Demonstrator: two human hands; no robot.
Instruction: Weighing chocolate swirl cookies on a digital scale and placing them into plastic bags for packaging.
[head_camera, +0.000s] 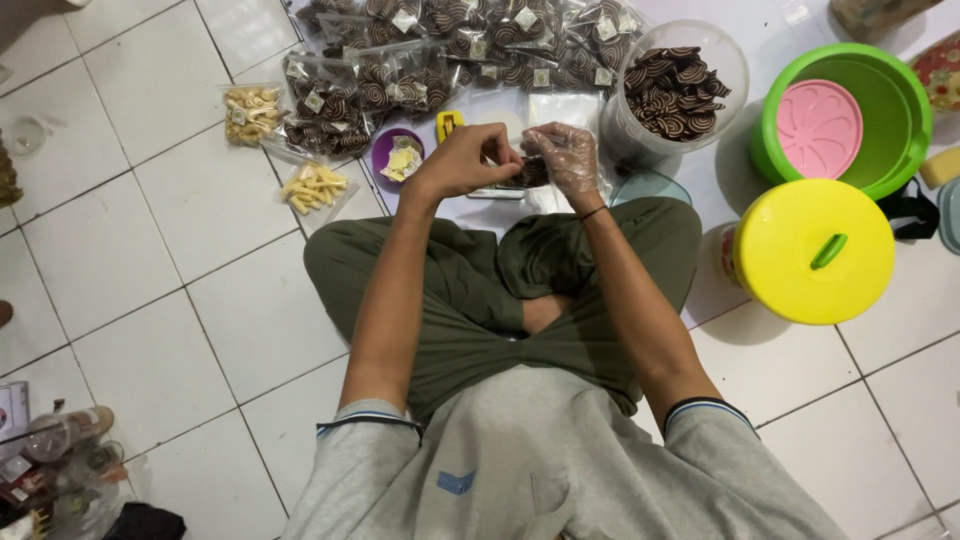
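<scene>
Hands meet over the white tiled floor (180, 260), just in front of the crossed legs: the left hand (462, 160) and the gloved right hand (562, 155) both pinch a small clear bag of dark swirl cookies (530, 172), fingers closed on it. Just beyond the bag stands a clear tub of swirl cookies (672, 90), with sealed cookie packets (400, 70) left of that tub and a yellow-lidded bucket (812, 252) to the bag's right.

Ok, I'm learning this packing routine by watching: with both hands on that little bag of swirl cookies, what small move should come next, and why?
Probably closing the bag's mouth. The left hand and the gloved right hand pinch a small clear bag that already holds dark swirl cookies, and finished bags lie in rows just beyond. Whether it is full is hard to tell, so one more cookie from the clear tub might come first.
</scene>
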